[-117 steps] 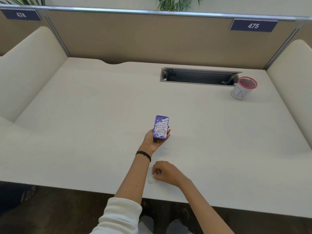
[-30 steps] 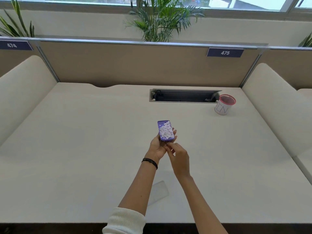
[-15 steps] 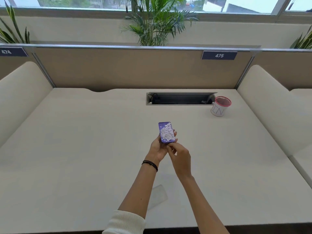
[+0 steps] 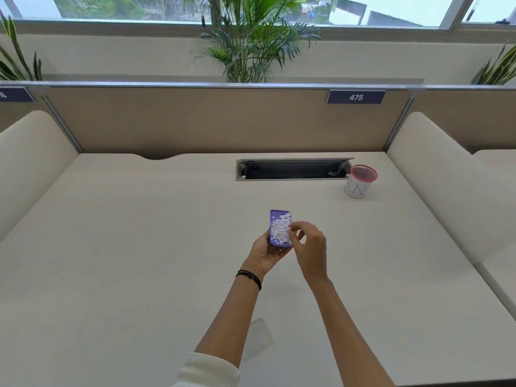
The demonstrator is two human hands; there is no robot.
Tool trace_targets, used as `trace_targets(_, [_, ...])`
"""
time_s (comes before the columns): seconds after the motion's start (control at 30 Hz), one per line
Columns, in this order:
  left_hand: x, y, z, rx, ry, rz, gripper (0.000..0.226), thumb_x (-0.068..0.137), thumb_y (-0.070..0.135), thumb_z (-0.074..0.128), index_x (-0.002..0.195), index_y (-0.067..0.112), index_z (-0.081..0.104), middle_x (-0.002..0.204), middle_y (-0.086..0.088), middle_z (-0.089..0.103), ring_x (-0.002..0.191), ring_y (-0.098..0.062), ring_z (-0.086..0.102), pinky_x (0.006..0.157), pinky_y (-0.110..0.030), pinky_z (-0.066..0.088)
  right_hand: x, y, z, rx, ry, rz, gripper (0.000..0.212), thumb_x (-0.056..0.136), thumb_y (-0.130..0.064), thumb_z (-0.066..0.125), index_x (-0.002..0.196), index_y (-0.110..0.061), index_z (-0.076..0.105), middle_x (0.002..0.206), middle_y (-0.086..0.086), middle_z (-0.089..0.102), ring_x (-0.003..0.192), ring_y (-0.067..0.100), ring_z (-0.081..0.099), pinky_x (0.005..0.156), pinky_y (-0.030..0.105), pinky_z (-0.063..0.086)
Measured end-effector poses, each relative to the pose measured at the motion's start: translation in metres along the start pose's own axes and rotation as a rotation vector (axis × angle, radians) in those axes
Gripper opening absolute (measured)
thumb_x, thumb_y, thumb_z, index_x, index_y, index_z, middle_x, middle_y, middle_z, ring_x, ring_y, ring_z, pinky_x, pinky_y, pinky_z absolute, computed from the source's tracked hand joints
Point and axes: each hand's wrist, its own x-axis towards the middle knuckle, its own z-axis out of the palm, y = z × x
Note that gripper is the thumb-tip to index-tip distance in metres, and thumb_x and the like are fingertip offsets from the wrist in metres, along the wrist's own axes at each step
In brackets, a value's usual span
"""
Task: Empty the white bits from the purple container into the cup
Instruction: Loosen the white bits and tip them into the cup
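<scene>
My left hand [image 4: 265,254] holds the purple container [image 4: 280,229] above the middle of the desk, open side up. White bits [image 4: 280,229] fill most of it. My right hand [image 4: 310,247] is beside it on the right, with thumb and forefinger pinched together at the container's right edge, touching the bits. Whether a bit sits between the fingertips is too small to tell. The white cup [image 4: 358,182] with a pink rim stands upright at the back right of the desk, far from both hands.
A clear flat lid [image 4: 258,339] lies on the desk [image 4: 125,261] near the front edge, under my left forearm. An open cable slot [image 4: 293,169] runs along the back beside the cup. Padded dividers [image 4: 446,185] flank both sides.
My right hand left the lid on the desk and rose to the container. Over the last half second its fingers moved from the container's near end up to its right edge.
</scene>
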Motion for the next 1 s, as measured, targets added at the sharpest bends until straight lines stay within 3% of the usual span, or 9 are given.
trace_targets(0.17, [0.009, 0.000, 0.004, 0.044, -0.040, -0.027, 0.036, 0.102, 0.023, 0.032, 0.122, 0.006, 0.056, 0.109, -0.013, 0.066, 0.097, -0.026, 0.063, 0.080, -0.036, 0.056, 0.013, 0.010, -0.003, 0.004, 0.032, -0.023, 0.010, 0.082, -0.004, 0.066, 0.091, -0.007, 0.070, 0.084, 0.008, 0.073, 0.064, 0.021, 0.059, 0.069, 0.039, 0.053])
trace_targets(0.23, [0.011, 0.000, 0.004, 0.079, -0.038, -0.043, 0.033, 0.102, 0.022, 0.034, 0.108, 0.008, 0.063, 0.097, -0.011, 0.072, 0.084, -0.023, 0.069, 0.073, -0.033, 0.058, 0.020, 0.016, -0.004, 0.023, 0.056, -0.028, 0.010, 0.084, -0.004, 0.065, 0.093, -0.007, 0.068, 0.089, 0.010, 0.071, 0.069, 0.022, 0.061, 0.064, 0.029, 0.052])
trace_targets(0.33, [0.012, 0.003, 0.007, 0.140, -0.043, -0.090, 0.032, 0.100, 0.017, 0.034, 0.097, 0.008, 0.064, 0.076, -0.010, 0.075, 0.063, -0.021, 0.071, 0.058, -0.026, 0.059, 0.033, 0.024, -0.005, 0.086, 0.071, 0.014, 0.024, 0.091, -0.007, 0.054, 0.115, -0.007, 0.059, 0.104, 0.015, 0.062, 0.086, 0.020, 0.059, 0.068, 0.017, 0.047])
trace_targets(0.4, [0.013, 0.005, 0.010, 0.223, -0.052, -0.117, 0.032, 0.100, 0.015, 0.033, 0.094, 0.007, 0.064, 0.071, -0.008, 0.075, 0.060, -0.020, 0.072, 0.052, -0.024, 0.057, 0.043, 0.030, -0.008, 0.130, -0.003, 0.119, 0.033, 0.097, -0.014, 0.043, 0.130, -0.010, 0.046, 0.117, 0.016, 0.054, 0.099, 0.018, 0.053, 0.075, 0.023, 0.049])
trace_targets(0.47, [0.014, 0.006, 0.013, 0.291, -0.074, -0.148, 0.032, 0.100, 0.015, 0.033, 0.093, 0.007, 0.064, 0.069, -0.007, 0.075, 0.058, -0.018, 0.071, 0.050, -0.021, 0.056, 0.052, 0.036, -0.011, 0.210, -0.168, 0.285, 0.036, 0.100, -0.023, 0.032, 0.134, -0.013, 0.040, 0.128, 0.016, 0.050, 0.107, 0.016, 0.050, 0.068, 0.014, 0.047])
trace_targets(0.53, [0.016, 0.008, 0.017, 0.353, -0.092, -0.176, 0.033, 0.100, 0.016, 0.033, 0.093, 0.009, 0.064, 0.069, -0.005, 0.075, 0.057, -0.015, 0.071, 0.050, -0.019, 0.055, 0.058, 0.043, -0.013, 0.264, -0.309, 0.386, 0.037, 0.101, -0.028, 0.025, 0.131, -0.012, 0.042, 0.123, 0.019, 0.056, 0.099, 0.019, 0.056, 0.059, 0.014, 0.046])
trace_targets(0.77, [0.020, 0.009, 0.032, 0.538, -0.131, -0.228, 0.034, 0.100, 0.019, 0.033, 0.089, 0.012, 0.065, 0.068, 0.000, 0.076, 0.058, -0.011, 0.071, 0.047, -0.014, 0.052, 0.064, 0.054, -0.016, 0.280, -0.456, 0.493, 0.036, 0.101, -0.030, 0.025, 0.095, -0.010, 0.055, 0.088, 0.013, 0.059, 0.077, 0.021, 0.057, 0.053, 0.026, 0.043])
trace_targets(0.9, [0.028, 0.008, 0.036, 0.618, -0.056, -0.214, 0.035, 0.098, 0.023, 0.033, 0.087, 0.014, 0.064, 0.066, 0.001, 0.075, 0.056, -0.014, 0.071, 0.046, -0.014, 0.048, 0.065, 0.061, -0.023, 0.293, -0.533, 0.543, 0.033, 0.100, -0.031, 0.025, 0.093, -0.014, 0.052, 0.083, 0.005, 0.058, 0.071, 0.014, 0.057, 0.046, 0.021, 0.046])
trace_targets(1.0, [0.038, 0.005, 0.036, 0.643, -0.011, -0.225, 0.045, 0.101, 0.033, 0.024, 0.087, 0.014, 0.062, 0.079, -0.005, 0.074, 0.053, -0.017, 0.071, 0.048, -0.015, 0.048, 0.061, 0.070, -0.029, 0.391, -0.551, 0.626, 0.030, 0.100, -0.030, 0.027, 0.092, -0.016, 0.052, 0.084, 0.006, 0.060, 0.065, 0.014, 0.056, 0.046, 0.021, 0.045])
